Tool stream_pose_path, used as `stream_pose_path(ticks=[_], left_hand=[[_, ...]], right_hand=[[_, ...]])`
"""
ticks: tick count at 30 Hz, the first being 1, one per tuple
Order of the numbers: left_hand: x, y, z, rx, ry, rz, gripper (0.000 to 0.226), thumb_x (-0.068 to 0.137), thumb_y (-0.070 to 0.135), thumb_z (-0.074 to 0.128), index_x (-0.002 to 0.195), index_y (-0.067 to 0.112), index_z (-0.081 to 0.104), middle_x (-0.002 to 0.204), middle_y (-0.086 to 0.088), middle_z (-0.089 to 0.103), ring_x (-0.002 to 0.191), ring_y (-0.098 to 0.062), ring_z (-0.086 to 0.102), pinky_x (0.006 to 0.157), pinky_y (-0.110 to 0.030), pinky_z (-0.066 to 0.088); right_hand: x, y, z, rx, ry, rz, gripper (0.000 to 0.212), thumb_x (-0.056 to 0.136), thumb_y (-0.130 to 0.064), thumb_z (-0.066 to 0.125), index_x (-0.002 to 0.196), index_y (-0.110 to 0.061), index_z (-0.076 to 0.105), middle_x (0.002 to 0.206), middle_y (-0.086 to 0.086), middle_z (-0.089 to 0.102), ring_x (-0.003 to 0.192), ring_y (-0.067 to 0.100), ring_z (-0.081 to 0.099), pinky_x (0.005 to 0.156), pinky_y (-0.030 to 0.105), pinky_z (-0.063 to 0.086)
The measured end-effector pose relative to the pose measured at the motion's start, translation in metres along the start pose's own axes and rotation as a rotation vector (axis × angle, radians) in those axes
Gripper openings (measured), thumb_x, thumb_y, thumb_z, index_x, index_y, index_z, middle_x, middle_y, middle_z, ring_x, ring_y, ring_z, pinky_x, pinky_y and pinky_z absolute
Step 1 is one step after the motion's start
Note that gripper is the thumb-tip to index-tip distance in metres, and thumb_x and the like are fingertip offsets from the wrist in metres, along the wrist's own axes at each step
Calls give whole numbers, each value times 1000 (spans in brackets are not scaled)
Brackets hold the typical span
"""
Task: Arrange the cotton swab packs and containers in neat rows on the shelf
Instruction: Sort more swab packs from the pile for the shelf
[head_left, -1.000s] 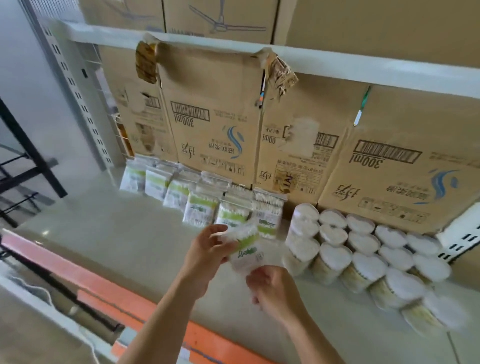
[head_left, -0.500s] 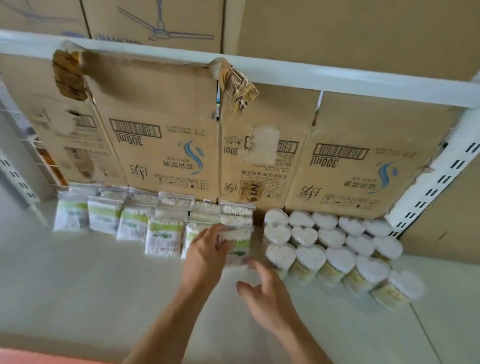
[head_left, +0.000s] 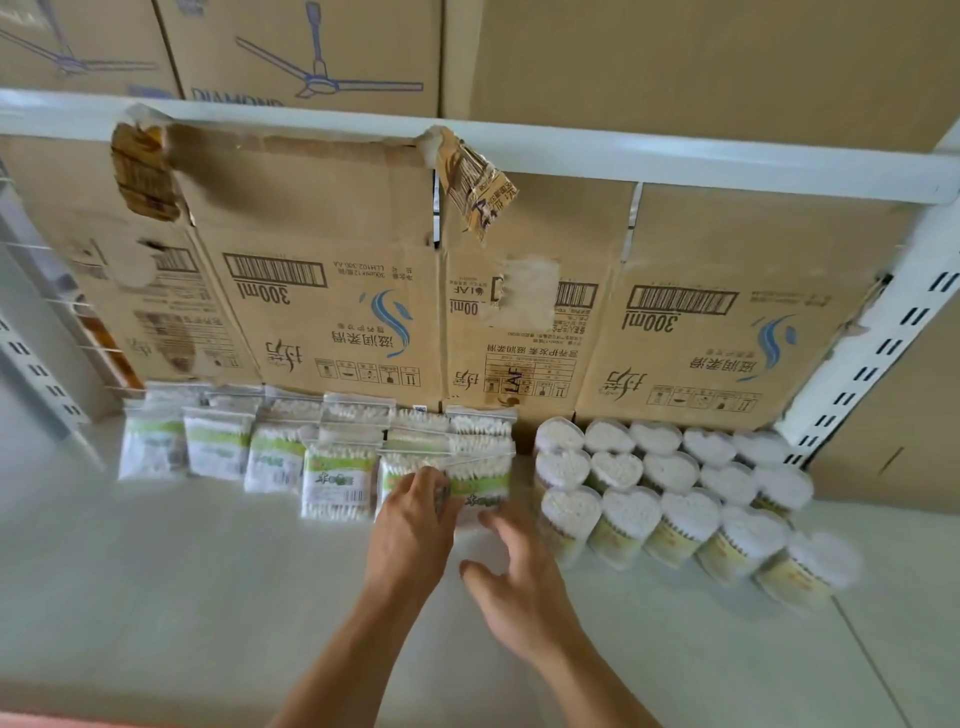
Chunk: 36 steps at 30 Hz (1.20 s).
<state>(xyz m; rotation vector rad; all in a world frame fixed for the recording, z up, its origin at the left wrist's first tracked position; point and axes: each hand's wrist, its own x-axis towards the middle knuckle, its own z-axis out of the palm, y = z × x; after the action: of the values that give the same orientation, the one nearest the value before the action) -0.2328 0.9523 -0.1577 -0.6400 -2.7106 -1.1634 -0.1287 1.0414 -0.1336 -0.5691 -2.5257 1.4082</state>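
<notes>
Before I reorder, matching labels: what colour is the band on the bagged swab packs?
Green band on the swab packs, clearest in the head view.

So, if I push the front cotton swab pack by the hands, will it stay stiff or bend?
Probably floppy: the cotton swab pack is a thin clear bag, so it may buckle rather than slide. It looks light, holding only swabs. It may tip easily, as it stands upright against the packs behind.
</notes>
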Motion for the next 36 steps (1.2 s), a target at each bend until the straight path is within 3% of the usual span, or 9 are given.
stream_pose_path(ticks=[6, 13, 19, 23, 27, 29, 32, 34, 36], left_hand=[[-2, 1, 3, 69, 23, 49, 11, 88, 20, 64, 96, 14, 67, 87, -4, 64, 75, -24, 60, 61, -32, 50], [0, 38, 7, 44, 108, -78, 23, 82, 10, 64, 105, 10, 64, 99, -11, 62, 81, -25, 55, 66, -32, 45], [-20, 128, 35, -134, 35, 275, 17, 79, 11, 67, 97, 10, 68, 94, -5, 63, 82, -24, 62, 71, -33, 51], [-43, 176, 76, -94, -99, 467, 19, 75, 23, 63, 92, 17, 69, 90, 0, 64, 82, -22, 62, 73, -35, 50], [-64, 209, 113, 91, -99, 566, 27, 66, 26, 77, 91, 21, 70, 95, 3, 64, 90, -23, 62, 79, -40, 49], [-66, 215, 124, 147, -111, 577, 27, 67, 25, 79, 92, 22, 69, 99, 5, 64, 96, -23, 61, 83, -45, 47], [-64, 216, 134, 170, -168, 576, 19, 75, 25, 70, 93, 24, 64, 104, 10, 60, 105, -20, 56, 90, -43, 41], [-64, 218, 137, 180, -175, 573, 21, 74, 24, 72, 94, 24, 64, 104, 12, 61, 105, -19, 56, 90, -43, 41], [-65, 221, 139, 192, -158, 563, 26, 72, 22, 75, 95, 24, 65, 103, 12, 62, 103, -18, 58, 89, -44, 44]], right_hand=[[-14, -5, -30, 16, 108, -68, 33, 90, -22, 59, 122, -28, 55, 117, -16, 57, 93, -10, 56, 70, 5, 43], [-24, 14, -117, 122, 601, -107, 19, 86, -10, 61, 100, -23, 63, 96, -17, 63, 92, -2, 59, 65, 8, 45], [-42, 69, -177, 77, 963, 40, 29, 73, -24, 52, 100, -19, 60, 98, -2, 61, 76, 2, 56, 65, 16, 43], [-59, 102, -206, 16, 866, 173, 38, 78, -28, 61, 115, -17, 56, 112, -1, 55, 73, 10, 53, 61, 17, 37], [-68, 134, -223, -50, 557, 301, 69, 82, -30, 73, 141, -19, 40, 134, -3, 47, 77, 9, 58, 72, 25, 39], [-68, 144, -226, -8, 458, 323, 77, 81, -29, 74, 146, -22, 33, 141, -4, 46, 83, 11, 61, 71, 20, 39], [-66, 149, -230, 41, 402, 266, 61, 83, -23, 71, 137, -26, 42, 125, -19, 55, 75, -3, 60, 62, 5, 37], [-63, 150, -233, 60, 373, 210, 48, 84, -19, 71, 119, -38, 45, 101, -32, 53, 68, -6, 60, 59, 3, 39], [-59, 151, -236, 67, 354, 173, 44, 84, -19, 71, 109, -43, 43, 94, -31, 54, 66, -7, 62, 58, 3, 40]])
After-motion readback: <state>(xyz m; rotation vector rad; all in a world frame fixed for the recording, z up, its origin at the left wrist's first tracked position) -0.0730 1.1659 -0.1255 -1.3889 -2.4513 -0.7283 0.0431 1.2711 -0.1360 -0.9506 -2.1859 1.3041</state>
